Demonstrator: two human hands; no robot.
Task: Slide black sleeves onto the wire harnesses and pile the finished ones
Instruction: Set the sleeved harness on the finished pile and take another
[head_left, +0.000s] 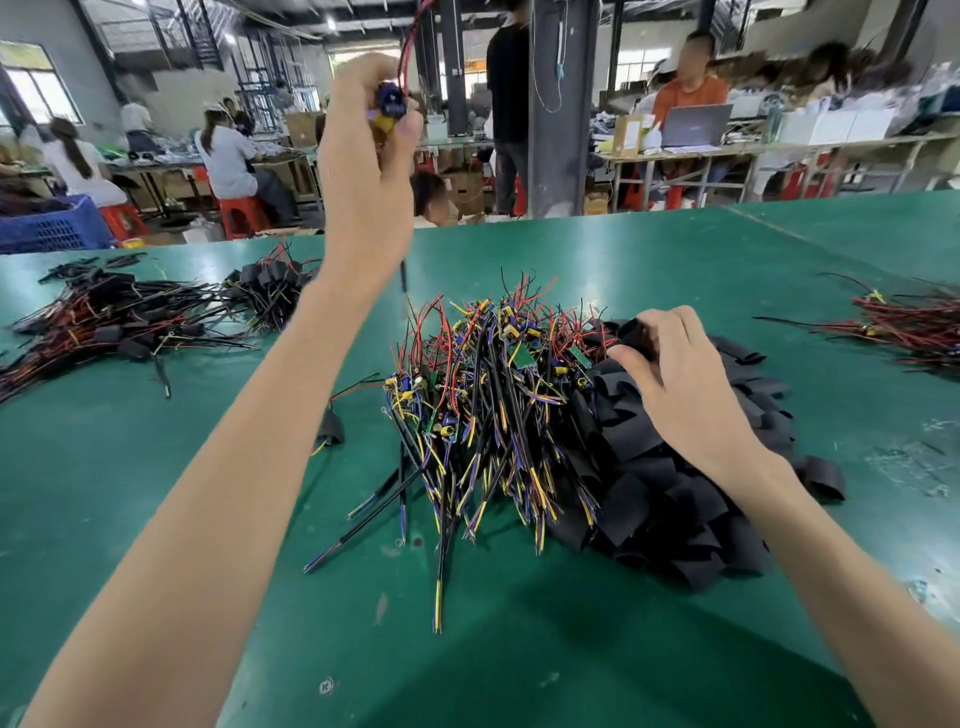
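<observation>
Two bare forearms reach out over the near edge of the green table (208, 519). Between them, in the middle of the table, lies a heap of bare wire harnesses (493, 389): black, red, yellow and purple leads tangled with small green boards and yellow parts, their loose ends pointing toward the near edge. Touching this heap on its right side is a heap of black sleeves (665, 499), flat short tubes lying over one another.

On the top of the sleeve heap the right hand (685, 384) rests, with thumb and curled fingers pinching one black sleeve (631, 332).

Raised well above the table, toward the far edge, the left hand (363, 156) has its fingers closed round one harness (387, 106) at its blue and yellow part. Red wires rise from the fist out of the top of the view, and a thin dark lead hangs down beside the wrist.

Near the far left corner lies a spread pile of sleeved harnesses (119, 322), black sleeves showing among red and black wires. One single sleeved piece (330, 428) lies just left of the middle heap. At the right edge lies another bundle of red and black wires (909, 327).

Beyond the far edge, people sit at other benches, with a blue crate (52, 228) at the left and a laptop (696, 124) at the right.
</observation>
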